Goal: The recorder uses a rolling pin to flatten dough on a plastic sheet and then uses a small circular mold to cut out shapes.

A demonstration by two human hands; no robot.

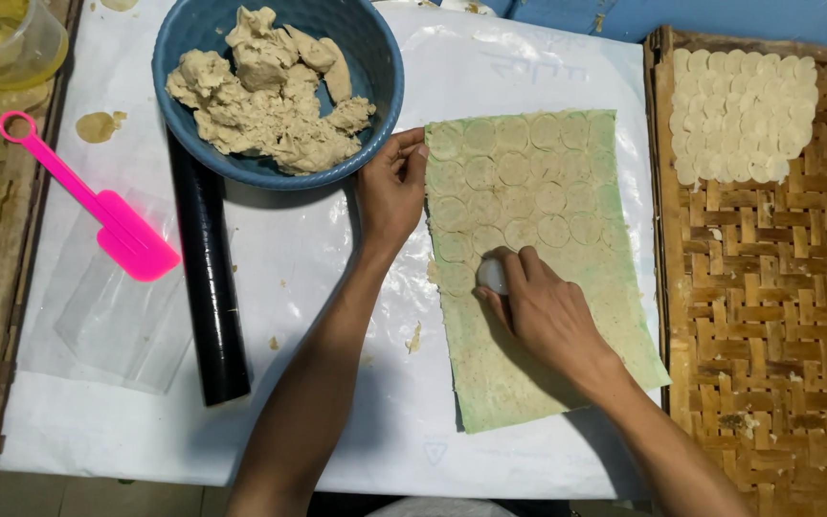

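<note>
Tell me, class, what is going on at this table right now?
A person presses a small round white cutter into a thin rolled dough sheet with the right hand, while the left hand steadies the sheet's upper left edge. Many circles are already marked in the upper part. Cut rounds lie on a woven tray. A blue bowl of dough lumps, a black roller and a pink spatula lie to the left.

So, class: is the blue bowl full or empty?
Partly full: the blue bowl holds a heap of beige dough lumps, with bare wall showing on its right side.
</note>
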